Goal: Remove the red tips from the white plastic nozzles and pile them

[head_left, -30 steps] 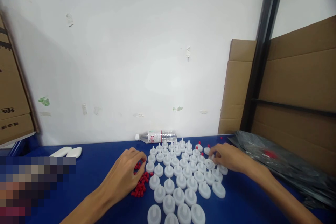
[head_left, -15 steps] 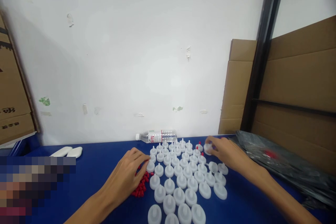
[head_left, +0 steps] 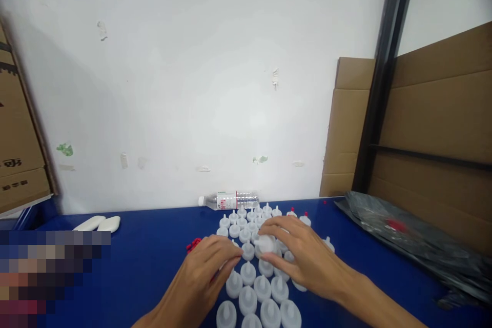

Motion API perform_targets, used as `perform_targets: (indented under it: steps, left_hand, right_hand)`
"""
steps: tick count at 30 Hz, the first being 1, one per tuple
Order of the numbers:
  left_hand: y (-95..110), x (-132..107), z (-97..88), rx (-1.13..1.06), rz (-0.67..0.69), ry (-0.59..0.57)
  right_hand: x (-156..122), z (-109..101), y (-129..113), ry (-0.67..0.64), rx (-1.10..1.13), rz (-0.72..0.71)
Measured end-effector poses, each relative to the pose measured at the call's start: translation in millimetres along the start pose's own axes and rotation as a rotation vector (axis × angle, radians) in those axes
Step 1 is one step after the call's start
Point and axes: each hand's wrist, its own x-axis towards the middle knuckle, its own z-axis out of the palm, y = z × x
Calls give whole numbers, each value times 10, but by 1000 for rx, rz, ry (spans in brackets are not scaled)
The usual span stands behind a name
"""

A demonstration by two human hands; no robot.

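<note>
Blue table point(head_left: 146, 266) carries a cluster of white caps point(head_left: 265, 292), spouts up, in rows. Right hand point(head_left: 307, 259) sits over the cluster centre, fingertips pinching a single cap point(head_left: 266, 244), slightly blurred. Left hand point(head_left: 209, 274) is at the cluster's 9 o'clock edge, fingers curled toward that cap; what it grips is not visible. Red tips point(head_left: 194, 244) lie at its 10 o'clock. Water bottle point(head_left: 230, 199) lies on its side at the cluster's 12 o'clock. Black plastic bag point(head_left: 415, 241) at 3 o'clock. Two white oblong pieces point(head_left: 98, 223) at 9 o'clock, well apart.
</note>
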Motion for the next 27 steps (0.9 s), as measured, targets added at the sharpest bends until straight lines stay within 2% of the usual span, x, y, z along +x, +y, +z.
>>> perform_targets:
  steps: [3, 7, 13, 27]
  left_hand:
    - [66, -19, 29, 13, 87, 37]
    - [98, -37, 48, 42, 133, 44]
    - [72, -18, 30, 84, 217, 120]
    - [74, -5, 34, 62, 191, 74]
  right_hand:
    - [-8, 48, -47, 25, 33, -71]
    - [-18, 79, -75, 71, 28, -152]
    - [-11, 76, -82, 129, 29, -195]
    - [-12, 68, -128, 168, -3, -308]
